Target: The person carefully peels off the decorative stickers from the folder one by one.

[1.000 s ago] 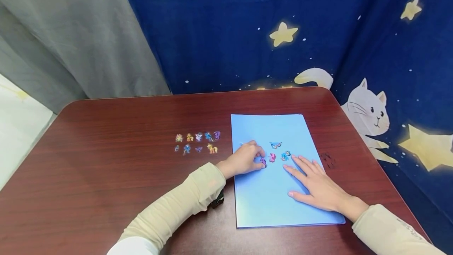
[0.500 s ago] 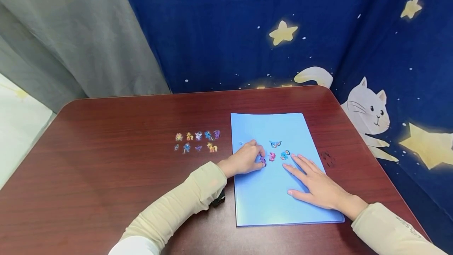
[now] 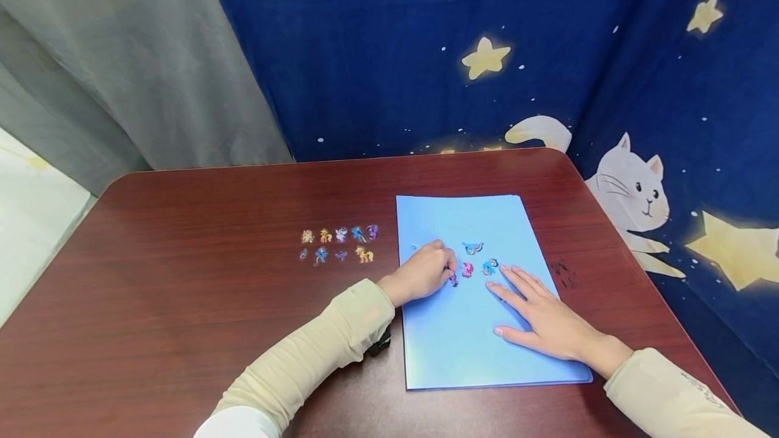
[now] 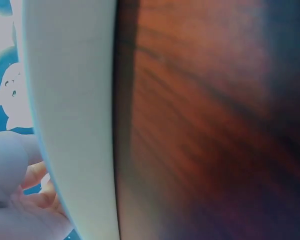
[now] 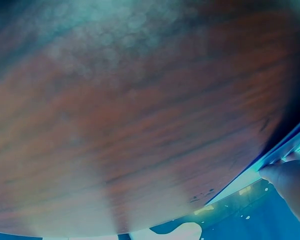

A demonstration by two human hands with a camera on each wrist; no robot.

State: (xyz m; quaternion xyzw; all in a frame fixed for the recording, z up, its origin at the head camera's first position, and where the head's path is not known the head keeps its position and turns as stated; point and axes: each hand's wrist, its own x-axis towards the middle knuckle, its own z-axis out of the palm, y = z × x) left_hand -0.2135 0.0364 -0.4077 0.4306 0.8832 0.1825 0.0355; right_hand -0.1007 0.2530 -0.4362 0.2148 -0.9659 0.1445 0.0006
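On a light blue folder or sheet [image 3: 487,357], my left hand [image 3: 422,272] pinches at a small purple pony sticker [image 3: 453,280] with thumb and forefinger. A pink pony sticker [image 3: 467,270] lies just right of those fingertips, and a blue pony sticker [image 3: 489,267] lies farther right. Above them is a blue winged sticker [image 3: 473,248]. My right hand [image 3: 544,316] rests on the folder with fingers spread, its fingertips near the blue pony. In the left wrist view, part of the left hand [image 4: 20,195] shows at lower left; the sticker is hidden there.
Two rows of small pony stickers, including a yellow one [image 3: 364,255], lie on the dark red wooden table [image 3: 182,289] left of the folder. Dark marks [image 3: 563,274] show right of it. A starry blue curtain [image 3: 395,53] hangs behind the table.
My left thumb has drawn up toward the forefinger beside the purple pony sticker, and the left forearm has shifted slightly right. The right hand stays in place.
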